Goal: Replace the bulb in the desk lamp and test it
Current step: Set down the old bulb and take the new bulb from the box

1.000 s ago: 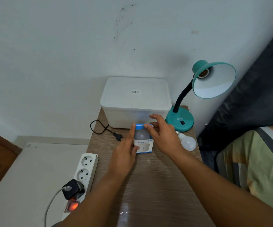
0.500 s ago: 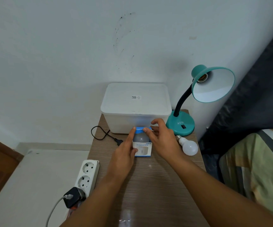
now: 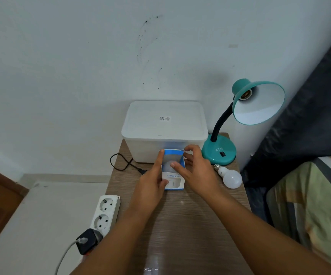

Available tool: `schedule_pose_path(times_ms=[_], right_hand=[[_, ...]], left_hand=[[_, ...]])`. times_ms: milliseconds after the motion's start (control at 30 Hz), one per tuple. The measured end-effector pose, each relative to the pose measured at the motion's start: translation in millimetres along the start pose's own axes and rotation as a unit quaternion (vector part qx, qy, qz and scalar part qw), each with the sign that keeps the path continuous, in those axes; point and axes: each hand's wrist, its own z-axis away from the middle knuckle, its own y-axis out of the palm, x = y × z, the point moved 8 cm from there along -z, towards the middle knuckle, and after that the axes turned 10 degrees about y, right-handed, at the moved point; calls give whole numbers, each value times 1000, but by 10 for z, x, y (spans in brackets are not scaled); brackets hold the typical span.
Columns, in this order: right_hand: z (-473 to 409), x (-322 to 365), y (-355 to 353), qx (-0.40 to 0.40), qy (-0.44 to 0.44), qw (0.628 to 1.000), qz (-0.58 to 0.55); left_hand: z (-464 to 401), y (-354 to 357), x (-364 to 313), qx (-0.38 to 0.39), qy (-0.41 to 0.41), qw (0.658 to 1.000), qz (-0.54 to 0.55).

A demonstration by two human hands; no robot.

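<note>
A small blue and white carton (image 3: 174,182) stands on the wooden table (image 3: 182,225), its top flap open, with a pale bulb (image 3: 167,165) visible inside. My left hand (image 3: 152,185) grips the carton's left side. My right hand (image 3: 197,171) holds its right edge, thumb reaching into the opening and touching the bulb. A loose white bulb (image 3: 230,176) lies on the table to the right. The teal desk lamp (image 3: 220,149) stands at the back right, its shade (image 3: 260,104) tilted up and its socket (image 3: 246,94) bare. The lamp's black plug (image 3: 141,171) lies unplugged on the table.
A white lidded plastic box (image 3: 164,130) sits against the wall behind the carton. A white power strip (image 3: 105,213) with a black adapter (image 3: 88,242) plugged in hangs at the table's left edge. A bed with striped cloth (image 3: 309,205) lies to the right.
The carton's top flap has been lifted open, and my right thumb has moved into the opening onto the bulb. The view has tilted slightly upward.
</note>
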Motion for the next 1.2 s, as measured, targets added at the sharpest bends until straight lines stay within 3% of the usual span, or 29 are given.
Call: schedule_pose_path(times_ms=[367,767,1200], right_hand=[[21,-38,26,1,-74,995,68],[-231,-63,241,80,18,973,215],[-312,3,286,98,69,971,207]], left_hand=[[-243,-20,25,83,-1,996,-46],[-307,-10,86,98,-6,994,-45],[-321,-36,44,127,-6,989,-75]])
